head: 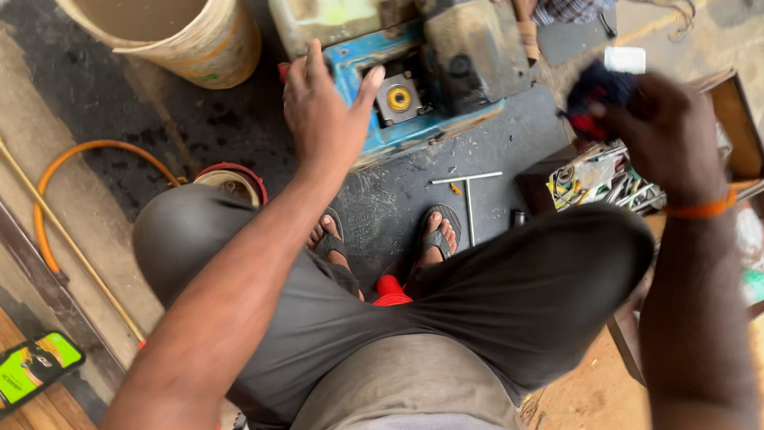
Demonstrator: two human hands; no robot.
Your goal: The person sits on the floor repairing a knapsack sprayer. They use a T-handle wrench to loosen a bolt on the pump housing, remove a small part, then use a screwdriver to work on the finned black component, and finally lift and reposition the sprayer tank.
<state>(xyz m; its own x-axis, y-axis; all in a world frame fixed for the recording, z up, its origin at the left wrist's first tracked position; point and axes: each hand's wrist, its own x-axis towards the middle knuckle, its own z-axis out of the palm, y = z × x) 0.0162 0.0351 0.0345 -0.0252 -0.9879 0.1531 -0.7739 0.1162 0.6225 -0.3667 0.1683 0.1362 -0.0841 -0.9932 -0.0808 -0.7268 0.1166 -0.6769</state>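
Head view, looking straight down at a person seated over a greasy floor. The left hand (325,107) is stretched out toward 12 o'clock with its fingers (371,82) spread wide, holding nothing — the thumb tip sits right at the edge of the blue machine housing (362,60). The square metal block with the brass centre (399,99) lies just to the 3 o'clock side of that thumb, near but not touching as far as I can tell. So the left hand is by far the nearer one to it. The housing's long axis runs roughly from 10 to 4 o'clock across the top of the frame.

The right hand (664,131) is up at about 2 o'clock, well apart from the machine, fingers closed around a dark blue and red rag (598,91) — it's blurred, so I can't say exactly what it is. There's an orange band on that wrist.

Other stuff: a T-shaped metal wrench (468,187) on the floor at 12 o'clock from the right foot, a crate of tools (605,181) at 3 o'clock, a cream bucket (191,36) at 11 o'clock, an orange hose (76,159) curving at 9 o'clock, and a phone with a bright green screen (32,368) at 8 o'clock.
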